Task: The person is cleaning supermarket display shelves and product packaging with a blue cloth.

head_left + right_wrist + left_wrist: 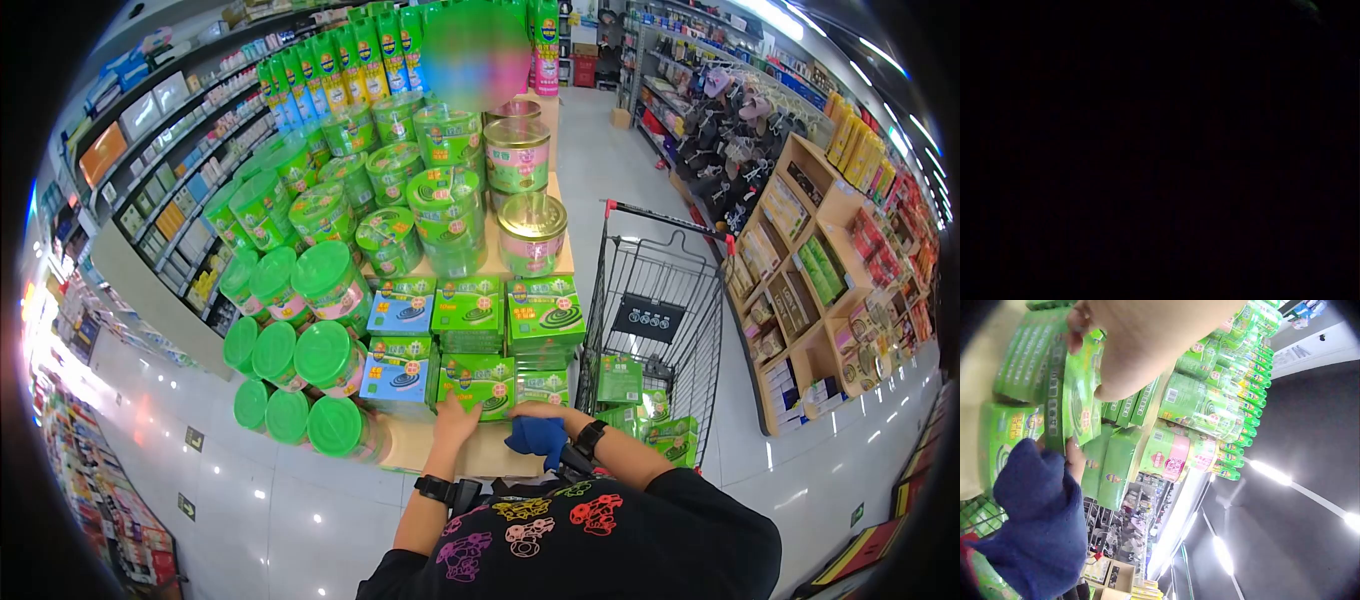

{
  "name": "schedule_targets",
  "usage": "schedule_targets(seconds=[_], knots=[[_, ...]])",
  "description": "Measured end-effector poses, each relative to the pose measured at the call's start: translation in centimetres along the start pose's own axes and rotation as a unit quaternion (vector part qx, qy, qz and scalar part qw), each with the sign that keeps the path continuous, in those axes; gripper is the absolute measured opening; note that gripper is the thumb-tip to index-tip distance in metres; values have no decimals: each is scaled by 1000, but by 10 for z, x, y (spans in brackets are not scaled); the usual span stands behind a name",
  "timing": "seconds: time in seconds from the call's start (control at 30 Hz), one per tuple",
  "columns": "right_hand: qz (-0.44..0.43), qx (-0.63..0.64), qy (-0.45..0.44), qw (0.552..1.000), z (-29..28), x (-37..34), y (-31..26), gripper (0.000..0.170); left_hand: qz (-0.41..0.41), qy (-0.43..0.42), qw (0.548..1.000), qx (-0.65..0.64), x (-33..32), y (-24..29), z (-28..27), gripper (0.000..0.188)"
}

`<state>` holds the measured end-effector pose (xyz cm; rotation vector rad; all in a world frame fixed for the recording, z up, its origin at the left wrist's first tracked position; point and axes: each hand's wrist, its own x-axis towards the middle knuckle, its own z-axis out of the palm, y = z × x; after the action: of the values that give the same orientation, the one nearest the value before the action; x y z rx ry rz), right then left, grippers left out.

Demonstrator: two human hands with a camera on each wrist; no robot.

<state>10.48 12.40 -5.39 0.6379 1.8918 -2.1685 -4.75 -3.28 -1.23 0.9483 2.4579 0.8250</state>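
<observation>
Both hands are at a green mosquito coil box (478, 375) on the low front of the display. My left hand (456, 420) grips one end, its thumb and fingers around the edge in the left wrist view. At the other end, my right hand (538, 410) pinches the box, the thumb (1074, 456) on its printed face. A dark blue cloth (538, 437) hangs at the right wrist and hides part of that hand. The right wrist view is almost wholly black. Beside the held box stand a blue coil box (398, 372) and stacked green boxes (545, 305).
Green-lidded tubs (330, 360) are stacked at the left, and more round tubs (445, 205) rise behind the boxes. A shopping cart (660, 300) with several green boxes stands close on the right. Beyond it is a wooden shelf unit (800, 265).
</observation>
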Motion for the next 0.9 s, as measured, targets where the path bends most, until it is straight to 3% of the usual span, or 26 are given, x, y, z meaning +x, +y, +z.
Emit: schedule_targets(seconds=[0.13,0.23,0.27,0.37,0.4,0.47,0.57,0.63,0.67,0.7,0.77,0.8,0.83,0.87,0.9], knots=[[-97,-118,-12,988,-2,-14,-3,41,-40,-58,997,-33,-2,2,-23,79],[-214,-127,4,969,5,-47,-29,40,-39,-60,996,-49,-7,-1,-32,69],[-202,-103,-12,974,4,-56,-35,37,-33,-56,997,-50,-8,-3,-34,65],[-110,-31,-77,990,-6,-75,-48,33,-36,-169,950,-260,-8,-3,-34,48],[-127,-46,-50,989,4,-96,-74,31,-50,-212,885,-412,-13,6,-38,43],[-131,-56,-66,988,2,-111,-93,29,-85,-277,677,-676,-33,36,-55,36],[-138,-62,-37,988,-2,-131,-118,26,-13,-250,662,-706,-43,69,-67,33],[-161,45,31,985,0,-145,-131,26,-18,-214,671,-710,-45,83,-75,31],[-161,26,105,981,-8,-146,-126,24,-18,-196,675,-711,-45,88,-78,31],[-247,-95,107,958,-20,-154,-137,27,-2,-183,689,-701,-45,92,-80,30],[-285,-72,220,930,-45,-162,-130,28,34,-156,715,-680,-45,97,-84,30],[-281,44,244,927,-42,-171,-141,27,46,-148,738,-656,-47,100,-87,29],[-274,160,267,910,-33,-188,-157,27,48,-151,730,-665,-48,103,-86,28],[-280,197,305,889,-22,-197,-172,22,51,-156,721,-673,-48,107,-84,28],[-308,139,344,876,-13,-197,-179,21,54,-162,713,-680,-48,112,-81,28]])
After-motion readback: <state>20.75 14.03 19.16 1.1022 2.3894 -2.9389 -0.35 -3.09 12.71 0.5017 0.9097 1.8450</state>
